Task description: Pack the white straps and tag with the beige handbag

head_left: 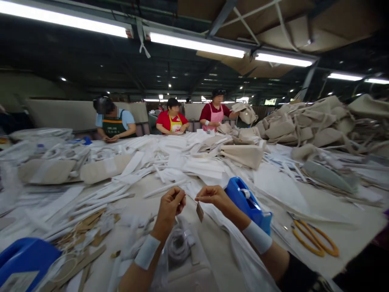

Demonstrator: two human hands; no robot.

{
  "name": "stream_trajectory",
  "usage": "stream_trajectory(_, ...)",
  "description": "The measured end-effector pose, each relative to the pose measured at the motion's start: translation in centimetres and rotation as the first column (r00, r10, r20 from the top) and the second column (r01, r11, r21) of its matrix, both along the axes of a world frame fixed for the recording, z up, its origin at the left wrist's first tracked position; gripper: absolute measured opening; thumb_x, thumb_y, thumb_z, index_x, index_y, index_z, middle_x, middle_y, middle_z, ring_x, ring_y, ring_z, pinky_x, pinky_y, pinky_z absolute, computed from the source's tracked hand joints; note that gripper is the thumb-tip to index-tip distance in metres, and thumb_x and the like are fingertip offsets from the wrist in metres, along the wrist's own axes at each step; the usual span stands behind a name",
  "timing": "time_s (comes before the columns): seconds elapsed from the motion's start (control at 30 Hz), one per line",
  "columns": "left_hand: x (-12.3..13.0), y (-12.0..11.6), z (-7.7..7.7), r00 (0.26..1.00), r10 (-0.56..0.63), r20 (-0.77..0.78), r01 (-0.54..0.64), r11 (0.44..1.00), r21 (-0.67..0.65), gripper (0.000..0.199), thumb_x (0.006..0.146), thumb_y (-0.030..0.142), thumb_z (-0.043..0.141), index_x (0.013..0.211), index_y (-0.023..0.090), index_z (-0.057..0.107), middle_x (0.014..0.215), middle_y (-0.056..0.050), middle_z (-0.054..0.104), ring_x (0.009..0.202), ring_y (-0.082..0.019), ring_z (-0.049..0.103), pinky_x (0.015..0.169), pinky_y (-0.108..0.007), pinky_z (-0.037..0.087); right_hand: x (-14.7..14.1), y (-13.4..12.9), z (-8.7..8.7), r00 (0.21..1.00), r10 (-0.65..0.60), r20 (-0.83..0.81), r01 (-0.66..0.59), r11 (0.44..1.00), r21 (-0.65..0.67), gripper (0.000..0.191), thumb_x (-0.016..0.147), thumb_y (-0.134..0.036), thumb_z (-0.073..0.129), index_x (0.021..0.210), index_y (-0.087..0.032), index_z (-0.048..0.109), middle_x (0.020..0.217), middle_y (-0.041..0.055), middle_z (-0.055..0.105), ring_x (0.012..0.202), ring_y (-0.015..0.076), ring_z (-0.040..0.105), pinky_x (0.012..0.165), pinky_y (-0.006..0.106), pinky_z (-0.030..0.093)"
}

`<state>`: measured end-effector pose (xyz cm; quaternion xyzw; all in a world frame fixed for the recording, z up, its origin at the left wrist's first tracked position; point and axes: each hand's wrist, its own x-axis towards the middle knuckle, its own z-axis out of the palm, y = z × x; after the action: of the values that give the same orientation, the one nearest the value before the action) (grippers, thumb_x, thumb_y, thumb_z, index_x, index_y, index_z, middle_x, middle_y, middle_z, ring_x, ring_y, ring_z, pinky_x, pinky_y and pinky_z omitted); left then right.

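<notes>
Small tag [199, 212] pinched near its top by the right hand [212, 196]
Above the table [352, 235], inward of its near edge; likely light, stiffish, best held there; left hand [170, 202] fingers closed, contents unclear.

The right hand [212, 197] is dangling a brown tag [199, 212]; the left hand [170, 204] is hovering at the tag's ten o'clock, a blue dispenser [249, 207] sitting at three.

Small brown tag [199, 212], tilted, midair
</notes>
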<state>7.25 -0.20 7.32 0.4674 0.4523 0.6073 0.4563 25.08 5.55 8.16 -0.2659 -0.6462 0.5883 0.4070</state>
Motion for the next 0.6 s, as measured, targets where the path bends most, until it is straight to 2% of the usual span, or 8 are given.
stream_trajectory(0.1, 0.1, -0.2, 0.3, 0.999, 0.000, 0.040, 0.000, 1.000, -0.001, 0.028, 0.081, 0.044, 0.065, 0.087, 0.019, 0.053, 0.058, 0.007, 0.052, 0.042, -0.003, 0.036, 0.040, -0.013, 0.022, -0.1, 0.0, -0.3, 0.999, -0.050, 0.008, 0.050, 0.999, 0.020, 0.018, 0.064, -0.031, 0.078, 0.064, -0.017, 0.068, 0.067, 0.0011, 0.069, 0.067, 0.0158, 0.059, 0.070, 0.030, 0.042)
stream_trajectory(0.17, 0.1, -0.3, 0.4, 0.998, -0.021, 0.057, 0.022, 1.000, -0.013, 0.029, 0.082, 0.044, 0.064, 0.097, 0.021, 0.054, 0.058, 0.008, 0.052, 0.042, -0.003, 0.037, 0.040, -0.012, 0.023, 0.0, 0.1, -0.5, 0.998, -0.059, -0.025, 0.060, 0.998, 0.027, 0.018, 0.068, -0.031, 0.075, 0.066, -0.017, 0.065, 0.070, 0.0017, 0.069, 0.072, 0.0169, 0.061, 0.075, 0.032, 0.042)
stream_trajectory(0.23, 0.1, -0.3, 0.3, 0.996, -0.066, 0.054, 0.067, 0.998, -0.014, 0.029, 0.083, 0.044, 0.062, 0.099, 0.021, 0.054, 0.058, 0.008, 0.050, 0.042, -0.003, 0.036, 0.040, -0.013, 0.022, -0.1, 0.1, -0.6, 0.997, -0.036, -0.072, 0.037, 0.999, 0.017, 0.016, 0.072, -0.031, 0.071, 0.071, -0.017, 0.063, 0.077, 0.0032, 0.071, 0.080, 0.0188, 0.064, 0.082, 0.034, 0.042)
stream_trajectory(0.33, 0.2, 0.0, -0.1, 0.988, -0.152, -0.006, 0.152, 0.988, 0.009, 0.031, 0.085, 0.048, 0.059, 0.091, 0.018, 0.057, 0.055, 0.007, 0.047, 0.040, -0.004, 0.036, 0.038, -0.014, 0.020, -0.2, 0.1, -0.9, 0.993, -0.011, -0.118, 0.007, 0.999, -0.036, 0.014, 0.077, -0.031, 0.065, 0.075, -0.018, 0.059, 0.083, 0.0052, 0.072, 0.087, 0.0206, 0.065, 0.086, 0.035, 0.042)
stream_trajectory(0.43, 0.2, 0.4, -0.6, 0.972, -0.198, -0.125, 0.200, 0.980, 0.000, 0.032, 0.081, 0.047, 0.064, 0.082, 0.016, 0.057, 0.048, 0.007, 0.045, 0.037, -0.005, 0.036, 0.037, -0.017, 0.022, -0.6, 0.1, -1.3, 0.980, 0.015, -0.196, -0.038, 0.992, -0.117, 0.018, 0.078, -0.034, 0.064, 0.073, -0.019, 0.054, 0.073, 0.0023, 0.066, 0.075, 0.0187, 0.062, 0.078, 0.033, 0.042)
stream_trajectory(0.53, 0.2, 0.4, -0.6, 0.960, -0.202, -0.193, 0.202, 0.979, -0.023, 0.030, 0.078, 0.045, 0.066, 0.074, 0.016, 0.057, 0.044, 0.008, 0.042, 0.037, -0.006, 0.033, 0.039, -0.018, 0.022, -0.8, 0.2, -1.7, 0.962, 0.038, -0.269, -0.088, 0.981, -0.175, 0.024, 0.076, -0.037, 0.068, 0.070, -0.021, 0.051, 0.065, -0.0010, 0.058, 0.068, 0.0170, 0.058, 0.073, 0.032, 0.042)
stream_trajectory(0.6, 0.1, 0.2, -0.3, 0.966, -0.166, -0.200, 0.176, 0.984, 0.035, 0.032, 0.080, 0.045, 0.064, 0.069, 0.017, 0.056, 0.052, 0.004, 0.047, 0.044, -0.007, 0.039, 0.042, -0.019, 0.027, -0.8, 0.3, -2.0, 0.960, 0.040, -0.278, -0.096, 0.977, -0.190, 0.027, 0.074, -0.038, 0.071, 0.070, -0.021, 0.050, 0.065, -0.0019, 0.055, 0.068, 0.0167, 0.056, 0.074, 0.032, 0.042)
